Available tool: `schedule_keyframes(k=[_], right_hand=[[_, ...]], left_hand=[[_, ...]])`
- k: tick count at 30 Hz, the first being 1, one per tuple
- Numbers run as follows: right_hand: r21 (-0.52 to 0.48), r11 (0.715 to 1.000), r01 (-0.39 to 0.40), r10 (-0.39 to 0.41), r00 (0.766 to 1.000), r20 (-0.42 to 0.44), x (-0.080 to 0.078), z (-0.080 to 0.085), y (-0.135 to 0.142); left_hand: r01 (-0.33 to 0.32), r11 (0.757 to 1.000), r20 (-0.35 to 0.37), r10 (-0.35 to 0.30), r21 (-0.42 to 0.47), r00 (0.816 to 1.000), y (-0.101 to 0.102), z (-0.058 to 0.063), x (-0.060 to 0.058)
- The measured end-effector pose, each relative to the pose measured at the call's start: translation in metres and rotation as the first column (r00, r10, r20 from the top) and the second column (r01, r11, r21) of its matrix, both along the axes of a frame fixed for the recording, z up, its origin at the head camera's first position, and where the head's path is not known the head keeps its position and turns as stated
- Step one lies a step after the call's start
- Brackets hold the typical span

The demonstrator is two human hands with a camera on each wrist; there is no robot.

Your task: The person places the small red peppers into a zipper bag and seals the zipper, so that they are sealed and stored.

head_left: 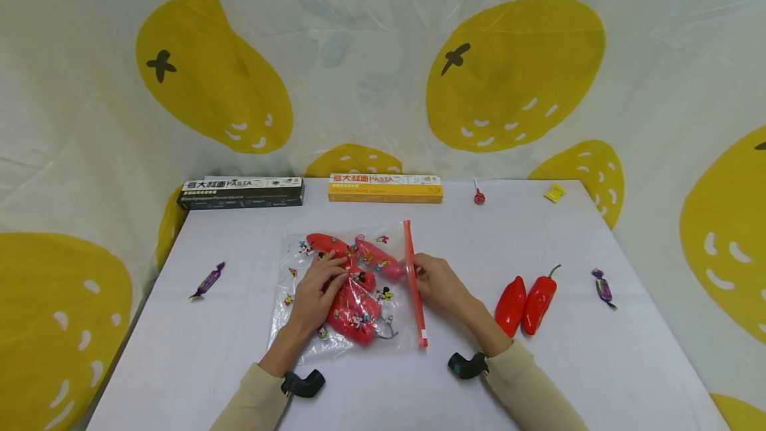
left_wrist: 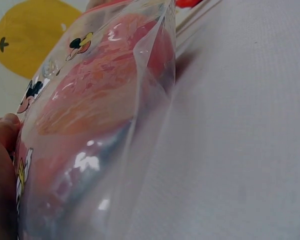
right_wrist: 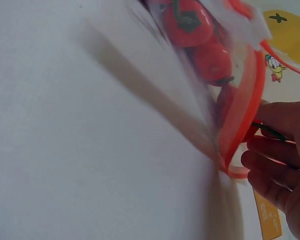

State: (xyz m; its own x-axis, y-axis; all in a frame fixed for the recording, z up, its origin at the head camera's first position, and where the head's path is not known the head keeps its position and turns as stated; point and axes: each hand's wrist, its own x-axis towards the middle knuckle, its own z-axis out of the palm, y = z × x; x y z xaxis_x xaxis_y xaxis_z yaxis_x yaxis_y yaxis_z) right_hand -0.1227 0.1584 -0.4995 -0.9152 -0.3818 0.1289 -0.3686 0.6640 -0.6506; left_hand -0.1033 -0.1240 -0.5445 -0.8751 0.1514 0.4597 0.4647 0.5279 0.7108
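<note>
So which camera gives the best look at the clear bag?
The head view: it frames the full clear bag from above, though the left hand covers some. The left wrist view shows one bulging part close up, side-on. The right wrist view shows its red strip and red vegetables inside.

I see a white worktop spread beneath the fingers; beyond them a pale, softly creased sheet hangs, printed with big yellow fruit shapes.
</note>
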Motion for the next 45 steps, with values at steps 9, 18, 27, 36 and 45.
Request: schedule_keyframes(k=[9, 18, 27, 36, 45], right_hand=[[0.045, 0.996, 0.081, -0.081, 0.997, -0.003, 0.009, 0.018, 0.049], [0.201, 0.954, 0.223, -0.237, 0.971, 0.045, 0.036, 0.038, 0.113], [0.347, 0.877, 0.334, -0.375, 0.925, 0.057, 0.073, 0.038, 0.14], [0.487, 0.825, 0.286, -0.376, 0.922, 0.094, 0.088, 0.033, 0.122], [0.393, 0.873, 0.29, -0.356, 0.928, 0.106, 0.076, 0.03, 0.096]], left_hand=[[-0.008, 1.0, -0.023, 0.008, 0.002, 1.0, 0.0, 0.0, -0.001], [0.007, 1.0, -0.013, -0.007, 0.023, 1.0, -0.001, 0.003, 0.0], [0.0, 1.0, -0.009, 0.001, 0.009, 1.0, -0.002, 0.003, 0.0], [-0.01, 1.0, 0.007, 0.01, -0.008, 1.0, -0.001, 0.002, 0.0], [0.001, 1.0, -0.017, -0.001, 0.014, 1.0, 0.0, 0.002, 0.001]])
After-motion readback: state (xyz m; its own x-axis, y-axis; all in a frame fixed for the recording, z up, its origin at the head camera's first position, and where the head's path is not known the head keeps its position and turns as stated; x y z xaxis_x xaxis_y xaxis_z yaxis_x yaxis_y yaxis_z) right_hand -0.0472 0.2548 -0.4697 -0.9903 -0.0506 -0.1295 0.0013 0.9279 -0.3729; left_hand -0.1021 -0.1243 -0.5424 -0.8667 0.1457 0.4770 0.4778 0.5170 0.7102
